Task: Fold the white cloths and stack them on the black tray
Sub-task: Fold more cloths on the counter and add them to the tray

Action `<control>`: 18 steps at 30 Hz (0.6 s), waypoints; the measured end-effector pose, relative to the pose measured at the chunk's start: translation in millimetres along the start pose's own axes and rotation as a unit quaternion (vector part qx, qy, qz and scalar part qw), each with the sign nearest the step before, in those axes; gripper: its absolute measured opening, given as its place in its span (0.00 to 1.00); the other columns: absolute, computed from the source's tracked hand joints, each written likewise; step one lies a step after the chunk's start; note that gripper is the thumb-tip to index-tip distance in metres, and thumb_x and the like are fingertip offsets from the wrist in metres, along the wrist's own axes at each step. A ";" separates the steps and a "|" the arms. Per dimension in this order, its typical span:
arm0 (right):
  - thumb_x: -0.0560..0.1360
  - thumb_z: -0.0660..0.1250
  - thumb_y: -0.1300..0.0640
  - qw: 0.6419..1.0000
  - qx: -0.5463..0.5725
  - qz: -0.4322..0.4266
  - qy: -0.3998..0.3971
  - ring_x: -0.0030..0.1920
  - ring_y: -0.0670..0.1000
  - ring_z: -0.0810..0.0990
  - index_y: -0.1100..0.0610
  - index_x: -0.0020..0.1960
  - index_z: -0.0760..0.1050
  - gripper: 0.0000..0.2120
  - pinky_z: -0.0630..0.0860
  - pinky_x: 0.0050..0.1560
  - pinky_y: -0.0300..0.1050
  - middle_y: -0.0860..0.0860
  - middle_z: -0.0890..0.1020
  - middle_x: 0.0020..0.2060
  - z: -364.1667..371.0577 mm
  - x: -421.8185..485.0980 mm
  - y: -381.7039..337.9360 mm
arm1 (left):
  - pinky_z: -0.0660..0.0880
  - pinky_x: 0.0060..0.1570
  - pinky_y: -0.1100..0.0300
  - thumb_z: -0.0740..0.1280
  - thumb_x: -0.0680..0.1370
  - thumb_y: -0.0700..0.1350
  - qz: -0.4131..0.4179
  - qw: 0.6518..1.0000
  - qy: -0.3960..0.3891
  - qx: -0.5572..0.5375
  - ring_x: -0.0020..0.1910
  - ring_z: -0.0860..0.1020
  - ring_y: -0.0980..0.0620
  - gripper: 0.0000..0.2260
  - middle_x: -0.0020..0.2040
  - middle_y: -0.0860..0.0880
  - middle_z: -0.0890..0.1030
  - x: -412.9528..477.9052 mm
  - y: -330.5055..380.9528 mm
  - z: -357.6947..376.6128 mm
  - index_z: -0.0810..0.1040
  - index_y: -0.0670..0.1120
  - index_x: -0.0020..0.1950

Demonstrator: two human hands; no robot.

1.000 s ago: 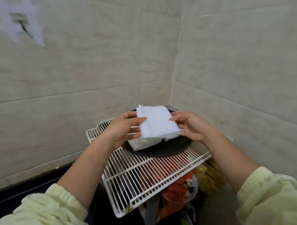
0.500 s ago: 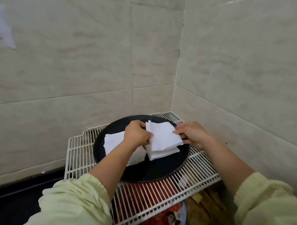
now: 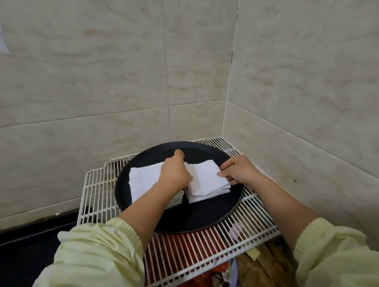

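White cloths (image 3: 207, 181) sit folded in two piles on the black tray (image 3: 198, 219); nearest, in front of the tray, two pale green sleeves (image 3: 96, 262) reach in over the white wire rack (image 3: 248, 225) that carries the tray; on the tray's left half lies the left pile (image 3: 142, 180), partly hidden by a forearm; on its right half the right pile (image 3: 205, 188) is held from both sides; the left hand (image 3: 174, 174) curls its fingers round that pile's left edge, thumb raised; the right hand (image 3: 237, 171) pinches the right edge between thumb and fingertips; behind the tray rise beige wall tiles (image 3: 117, 92). To place it well, I judge both hands should settle the pile flat, square it beside its neighbour, press lightly, then let go together so no layer springs open.
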State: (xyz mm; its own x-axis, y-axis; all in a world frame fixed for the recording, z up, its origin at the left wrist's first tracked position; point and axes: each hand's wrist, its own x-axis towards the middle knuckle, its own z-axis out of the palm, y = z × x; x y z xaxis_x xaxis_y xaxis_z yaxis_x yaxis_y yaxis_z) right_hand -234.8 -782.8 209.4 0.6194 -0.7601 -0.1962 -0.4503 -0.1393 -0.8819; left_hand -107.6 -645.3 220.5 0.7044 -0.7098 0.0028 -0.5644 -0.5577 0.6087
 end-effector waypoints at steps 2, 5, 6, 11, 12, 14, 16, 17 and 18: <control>0.70 0.73 0.68 0.999 -0.033 -0.011 0.015 0.42 0.59 0.83 0.62 0.44 0.79 0.05 0.81 0.39 0.47 0.60 0.82 0.42 0.6 1.3 -0.6 | 0.73 0.45 0.57 0.73 0.71 0.39 -0.002 1.000 -0.002 0.009 0.54 0.78 0.43 0.29 0.60 0.43 0.77 1.1 -0.1 0.7 0.66 0.44 0.70; 0.69 0.74 0.67 0.994 -0.101 -0.022 0.031 0.35 0.57 0.82 0.59 0.38 0.78 0.07 0.82 0.40 0.48 0.58 0.83 0.39 1.6 2.0 0.1 | 0.72 0.46 0.57 0.73 0.71 0.40 0.006 0.999 -0.012 0.046 0.55 0.77 0.43 0.27 0.60 0.43 0.77 0.9 1.2 1.5 0.67 0.43 0.67; 0.69 0.75 0.66 0.991 -0.126 -0.029 0.037 0.34 0.56 0.82 0.57 0.36 0.77 0.08 0.82 0.42 0.49 0.57 0.83 0.38 2.2 1.9 0.3 | 0.73 0.46 0.56 0.73 0.71 0.40 0.012 0.998 -0.013 0.064 0.54 0.77 0.43 0.26 0.59 0.42 0.77 0.4 1.8 1.5 0.67 0.43 0.66; 0.69 0.74 0.61 0.961 -0.253 -0.083 0.079 0.44 0.54 0.80 0.60 0.39 0.81 0.03 0.78 0.49 0.48 0.52 0.83 0.40 5.9 -0.9 -3.5 | 0.74 0.49 0.53 0.72 0.73 0.39 0.056 0.990 0.006 0.130 0.53 0.75 0.42 0.21 0.59 0.41 0.75 -2.1 3.2 5.9 0.69 0.42 0.62; 0.70 0.73 0.60 0.956 -0.260 -0.094 0.092 0.46 0.54 0.80 0.60 0.41 0.81 0.03 0.77 0.48 0.47 0.52 0.82 0.41 6.9 -1.2 -4.4 | 0.74 0.50 0.53 0.72 0.73 0.40 0.063 0.989 0.012 0.131 0.54 0.75 0.41 0.20 0.60 0.41 0.73 -3.4 3.1 7.3 0.69 0.42 0.63; 0.70 0.73 0.58 0.956 -0.244 -0.120 0.109 0.46 0.53 0.80 0.56 0.41 0.79 0.04 0.75 0.47 0.44 0.49 0.80 0.39 10.7 -4.2 -7.6 | 0.75 0.53 0.51 0.71 0.75 0.41 0.074 0.990 0.026 0.118 0.54 0.76 0.40 0.19 0.61 0.41 0.70 -6.4 1.9 8.6 0.70 0.42 0.63; 0.72 0.73 0.54 0.958 -0.218 -0.141 0.119 0.45 0.53 0.79 0.55 0.42 0.78 0.06 0.74 0.46 0.44 0.49 0.79 0.38 17.2 -8.5 -12.7 | 0.76 0.54 0.50 0.69 0.76 0.42 0.087 0.992 0.049 0.080 0.52 0.77 0.41 0.15 0.61 0.42 0.70 -9.6 -1.9 6.0 0.72 0.43 0.62; 0.73 0.72 0.52 0.959 -0.208 -0.149 0.123 0.43 0.52 0.79 0.54 0.42 0.78 0.07 0.75 0.46 0.44 0.48 0.79 0.37 21.4 -10.9 -15.9 | 0.76 0.54 0.51 0.68 0.77 0.42 0.092 0.992 0.065 0.058 0.52 0.77 0.42 0.14 0.60 0.43 0.71 -11.8 -5.5 3.3 0.73 0.44 0.61; 0.74 0.71 0.50 0.959 -0.201 -0.157 0.127 0.42 0.51 0.78 0.54 0.42 0.77 0.08 0.74 0.44 0.44 0.48 0.79 0.36 25.5 -13.7 -19.5 | 0.75 0.53 0.52 0.68 0.77 0.43 0.097 0.991 0.081 0.041 0.52 0.77 0.43 0.12 0.59 0.44 0.72 -14.7 -9.1 -0.2 0.74 0.44 0.61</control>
State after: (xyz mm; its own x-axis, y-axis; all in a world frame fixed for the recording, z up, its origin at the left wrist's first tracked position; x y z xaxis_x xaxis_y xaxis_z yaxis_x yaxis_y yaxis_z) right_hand -218.1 -753.6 218.4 0.6121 -0.7630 0.2077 -0.5096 -0.5814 -0.6342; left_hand -112.8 -629.7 215.1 0.6361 -0.7317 0.2448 -0.7236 -0.4557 0.5184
